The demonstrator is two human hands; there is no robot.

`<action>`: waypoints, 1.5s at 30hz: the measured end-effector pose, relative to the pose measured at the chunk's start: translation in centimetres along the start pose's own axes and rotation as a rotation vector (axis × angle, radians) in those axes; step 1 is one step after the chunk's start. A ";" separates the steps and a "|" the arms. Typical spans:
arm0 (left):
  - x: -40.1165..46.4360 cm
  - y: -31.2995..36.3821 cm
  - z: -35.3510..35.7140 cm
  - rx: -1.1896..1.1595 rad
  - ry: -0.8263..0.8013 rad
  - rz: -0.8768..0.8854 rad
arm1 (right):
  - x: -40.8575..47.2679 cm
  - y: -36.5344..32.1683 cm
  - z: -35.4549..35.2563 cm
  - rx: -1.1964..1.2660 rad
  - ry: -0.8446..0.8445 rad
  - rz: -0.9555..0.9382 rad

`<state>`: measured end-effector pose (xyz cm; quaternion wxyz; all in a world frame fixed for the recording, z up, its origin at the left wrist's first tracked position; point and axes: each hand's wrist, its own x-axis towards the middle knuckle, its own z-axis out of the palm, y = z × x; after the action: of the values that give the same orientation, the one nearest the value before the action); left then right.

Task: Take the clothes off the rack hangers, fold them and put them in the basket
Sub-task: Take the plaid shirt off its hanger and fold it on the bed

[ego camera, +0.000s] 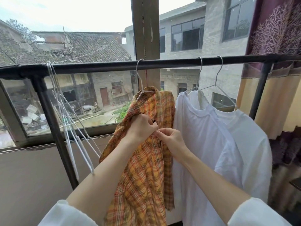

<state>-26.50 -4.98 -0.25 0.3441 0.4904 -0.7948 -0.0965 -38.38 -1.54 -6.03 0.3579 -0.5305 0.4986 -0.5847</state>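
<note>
Both hands meet at the front placket of the plaid shirt [146, 160], which hangs lengthwise straight down from its hanger [141, 82] on the rack bar [162, 61], directly ahead. Left hand [141, 128] grips bunched cloth near the collar; right hand [171, 141] pinches the placket just below, seemingly at a button.

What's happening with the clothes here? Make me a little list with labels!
rack: black rail by the window
being handled: orange plaid shirt, on its hanger
left hand: left hand grips the shirt front
right hand: right hand pinches the shirt front, maybe at a button
still waiting: two white shirts on hangers, right of the plaid one
empty hangers: bunch of white hangers at the rail's left
basket: not in view
</note>
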 end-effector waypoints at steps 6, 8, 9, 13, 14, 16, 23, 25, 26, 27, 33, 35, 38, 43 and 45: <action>-0.4 -0.7 -0.1 -0.077 -0.010 0.032 | 0.0 0.0 -0.1 -0.008 -0.028 -0.020; -0.4 -1.3 -0.7 -0.128 -0.023 0.055 | 0.4 0.0 -0.5 -0.082 0.036 -0.106; -0.4 -1.6 -1.0 -0.141 -0.030 0.069 | 0.8 0.0 -0.8 -0.158 0.108 -0.195; -0.8 -1.9 -1.7 -0.187 -0.067 0.134 | 3.3 -1.8 -1.7 -0.550 0.154 -0.709; -1.0 -1.8 -1.8 -0.195 -0.077 0.155 | 3.8 -2.4 -1.7 -0.658 0.106 -0.789; -1.2 -1.7 -2.1 -0.211 -0.091 0.181 | 4.7 -3.5 -1.8 -0.837 -0.004 -0.836; -1.9 -2.7 -2.2 -0.240 0.043 0.127 | 4.9 -5.0 -1.1 -0.765 -0.311 -0.600; -2.0 -2.6 -2.2 -0.212 0.110 0.126 | 4.6 -5.3 -0.5 -0.678 -0.285 -0.555; -2.1 -2.6 -2.2 -0.202 0.126 0.145 | 4.5 -5.5 -0.4 -0.641 -0.269 -0.529; -2.2 -2.6 -2.2 -0.192 0.128 0.168 | 4.3 -5.8 -0.3 -0.611 -0.258 -0.507; -2.5 -2.3 -2.1 -0.028 0.219 0.169 | 3.8 -6.5 -0.3 -0.517 -0.279 -0.416; -2.3 -2.4 -1.9 -0.023 0.257 0.180 | 3.8 -6.4 -0.4 -0.497 -0.273 -0.405; -2.3 -2.6 -1.7 -0.027 0.298 0.234 | 3.8 -6.4 -0.6 -0.489 -0.254 -0.411; -2.4 -2.4 -1.3 0.088 0.409 0.241 | 3.4 -6.1 0.0 -0.559 -0.220 -0.479; -2.3 -2.4 -1.3 0.107 0.419 0.230 | 3.4 -6.0 0.0 -0.596 -0.217 -0.514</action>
<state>-23.27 -3.96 -1.52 0.4839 0.4234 -0.7606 0.0893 -38.32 -3.28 0.59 0.0815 -0.7769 0.4568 -0.4255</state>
